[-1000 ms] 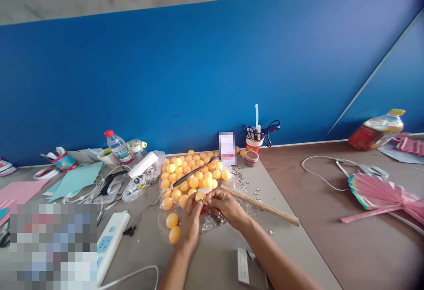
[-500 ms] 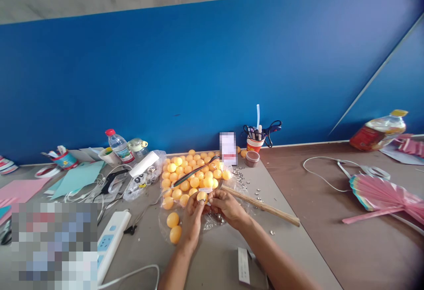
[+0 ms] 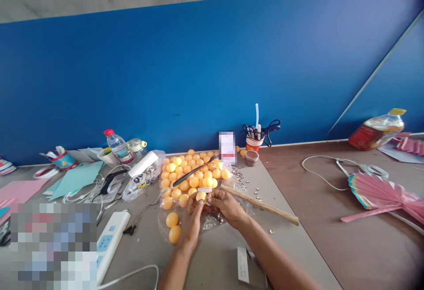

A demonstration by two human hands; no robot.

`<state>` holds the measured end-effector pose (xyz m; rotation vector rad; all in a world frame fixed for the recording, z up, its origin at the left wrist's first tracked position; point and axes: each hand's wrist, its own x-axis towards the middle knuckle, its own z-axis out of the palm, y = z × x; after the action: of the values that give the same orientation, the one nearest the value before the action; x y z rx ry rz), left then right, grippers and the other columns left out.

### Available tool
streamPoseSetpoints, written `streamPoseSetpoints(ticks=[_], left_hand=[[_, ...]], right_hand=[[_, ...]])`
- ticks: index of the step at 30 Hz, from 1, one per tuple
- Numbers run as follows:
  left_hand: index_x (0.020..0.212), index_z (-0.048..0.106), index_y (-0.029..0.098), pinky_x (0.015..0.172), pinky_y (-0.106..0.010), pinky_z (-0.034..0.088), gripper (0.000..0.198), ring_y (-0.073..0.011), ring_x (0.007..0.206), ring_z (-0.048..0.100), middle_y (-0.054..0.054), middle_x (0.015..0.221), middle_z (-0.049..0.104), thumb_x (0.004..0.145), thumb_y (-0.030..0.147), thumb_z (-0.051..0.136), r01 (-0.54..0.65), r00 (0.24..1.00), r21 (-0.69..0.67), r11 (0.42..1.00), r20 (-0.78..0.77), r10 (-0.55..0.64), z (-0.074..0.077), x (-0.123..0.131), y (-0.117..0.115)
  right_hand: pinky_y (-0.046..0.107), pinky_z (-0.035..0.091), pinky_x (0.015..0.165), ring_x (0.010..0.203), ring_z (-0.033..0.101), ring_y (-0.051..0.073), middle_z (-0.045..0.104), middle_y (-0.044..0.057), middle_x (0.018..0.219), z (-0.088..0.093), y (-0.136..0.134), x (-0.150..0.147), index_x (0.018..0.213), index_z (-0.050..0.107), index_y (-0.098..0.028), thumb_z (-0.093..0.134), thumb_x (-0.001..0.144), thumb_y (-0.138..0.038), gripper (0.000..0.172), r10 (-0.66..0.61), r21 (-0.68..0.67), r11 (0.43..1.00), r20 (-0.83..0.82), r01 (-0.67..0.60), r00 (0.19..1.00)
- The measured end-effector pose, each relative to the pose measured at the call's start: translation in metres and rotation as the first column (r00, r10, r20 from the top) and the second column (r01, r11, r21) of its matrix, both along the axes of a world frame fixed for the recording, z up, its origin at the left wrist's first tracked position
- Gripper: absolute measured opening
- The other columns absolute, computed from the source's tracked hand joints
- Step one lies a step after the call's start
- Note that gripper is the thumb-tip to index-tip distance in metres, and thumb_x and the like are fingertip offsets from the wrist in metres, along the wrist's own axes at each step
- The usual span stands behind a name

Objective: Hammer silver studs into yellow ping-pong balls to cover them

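Your left hand (image 3: 191, 217) grips 1 orange ball (image 3: 200, 196) at the near side of the counter's (image 3: 149, 246) many bagged balls (image 3: 184, 186), which overlap too much to count. Your right hand (image 3: 228, 208) has its fingers drawn together at that ball's right side; I cannot tell whether they pinch a small part. You have 2 near balls (image 3: 172, 220) just left of your hands, 1 wooden stick (image 3: 265, 206) to the right, and dozens of metal pieces (image 3: 239, 177) scattered beyond it. There are 2 bottles: 1 red-capped bottle (image 3: 117, 146) far left, 1 yellow-capped bottle (image 3: 377, 130) far right; both labels are too small to read. The far white card (image 3: 227, 148) is blurred out, and the near white label (image 3: 243, 265) is illegible.
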<state>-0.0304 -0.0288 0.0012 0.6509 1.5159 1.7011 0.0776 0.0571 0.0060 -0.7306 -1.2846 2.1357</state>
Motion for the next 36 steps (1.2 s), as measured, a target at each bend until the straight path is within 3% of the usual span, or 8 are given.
streamPoseSetpoints(ticks=[7, 26, 32, 36], left_hand=[[0.107, 0.065, 0.020, 0.077, -0.037, 0.056, 0.047, -0.0232, 0.078, 0.068, -0.008, 0.099, 0.073, 0.077, 0.056, 0.070, 0.079, 0.997, 0.013, 0.997, -0.008, -0.079, -0.002, -0.002, 0.000], [0.114, 0.061, 0.020, 0.080, -0.041, 0.058, 0.050, -0.0250, 0.083, 0.071, -0.009, 0.100, 0.073, 0.080, 0.056, 0.068, 0.084, 0.996, 0.004, 0.996, -0.043, -0.084, -0.009, -0.004, -0.001], [0.114, 0.062, 0.019, 0.083, -0.041, 0.057, 0.050, -0.0274, 0.092, 0.071, -0.011, 0.105, 0.072, 0.080, 0.056, 0.068, 0.067, 0.996, 0.002, 0.998, -0.068, -0.066, -0.013, -0.005, -0.001], [0.115, 0.061, 0.020, 0.079, -0.040, 0.057, 0.050, -0.0249, 0.082, 0.071, -0.009, 0.098, 0.072, 0.081, 0.057, 0.066, 0.082, 0.994, -0.012, 0.997, -0.077, -0.083, -0.011, -0.004, -0.001]], right_hand=[[0.024, 0.021, 0.053, 0.050, 0.032, 0.007, 0.044, -0.007, 0.052, -0.001, 0.000, 0.001, 0.062, 0.055, -0.017, 0.081, 0.062, -0.054, 0.045, -0.002, 0.058, 0.998, 0.057, -0.001, 0.998], [0.025, 0.023, 0.053, 0.052, 0.033, 0.008, 0.045, -0.006, 0.053, -0.001, -0.002, 0.001, 0.066, 0.054, -0.017, 0.072, 0.071, -0.052, 0.040, -0.007, 0.160, 0.987, 0.134, -0.014, 0.991], [0.025, 0.022, 0.053, 0.052, 0.032, 0.008, 0.044, -0.006, 0.054, 0.000, -0.003, 0.001, 0.065, 0.052, -0.018, 0.071, 0.071, -0.051, 0.038, 0.009, 0.154, 0.988, 0.129, -0.029, 0.992], [0.026, 0.024, 0.055, 0.054, 0.033, 0.009, 0.045, -0.005, 0.055, -0.002, -0.003, 0.000, 0.066, 0.054, -0.018, 0.071, 0.071, -0.050, 0.036, -0.002, 0.157, 0.987, 0.124, -0.017, 0.992]])
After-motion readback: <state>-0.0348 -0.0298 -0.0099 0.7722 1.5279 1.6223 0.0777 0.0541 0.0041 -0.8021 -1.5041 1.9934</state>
